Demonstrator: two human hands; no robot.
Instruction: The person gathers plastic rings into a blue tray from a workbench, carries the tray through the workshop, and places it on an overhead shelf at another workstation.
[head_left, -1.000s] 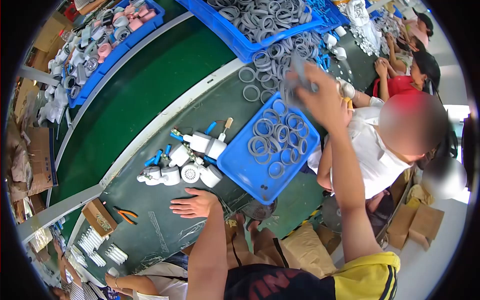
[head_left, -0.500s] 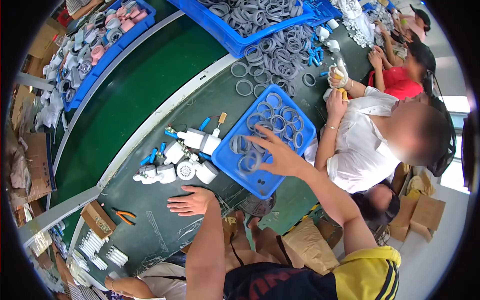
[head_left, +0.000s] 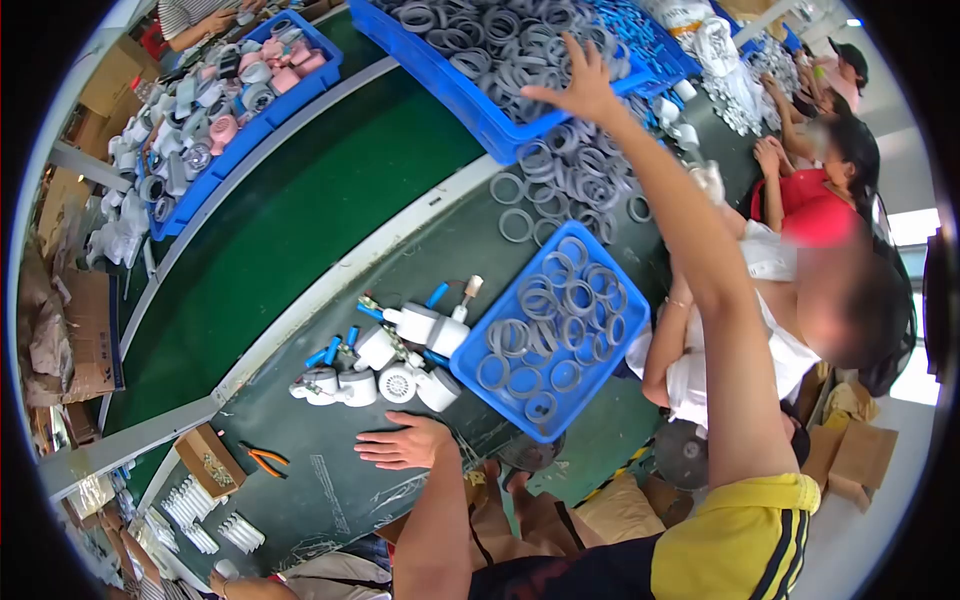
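Note:
My right hand (head_left: pixel 583 88) reaches over the large blue bin (head_left: pixel 465 115) at the back, fingers spread, above a heap of grey rings (head_left: pixel 490 45). Nothing shows in its grasp. Flat on the dark green table lies my left hand (head_left: pixel 408 441), fingers stretched out and holding nothing. Just beyond it sit several white fan-like housings (head_left: pixel 398 382) with blue cylinders (head_left: pixel 332 350) and small circuit parts. A shallow blue tray (head_left: pixel 470 358) with grey rings (head_left: pixel 540 300) spread inside stands between my two hands, to the right of the housings.
Loose grey rings (head_left: pixel 585 180) are piled before the large bin. Orange-handled pliers (head_left: pixel 264 459) and a small cardboard box (head_left: pixel 210 461) lie at left. Past the green conveyor (head_left: pixel 300 230) is another blue bin (head_left: pixel 245 135) of pink and grey parts. A person in white (head_left: pixel 785 330) sits close at right.
My right hand has gone from the shallow tray up to the large bin. More rings now lie at the tray's near end. My left hand stays flat on the table.

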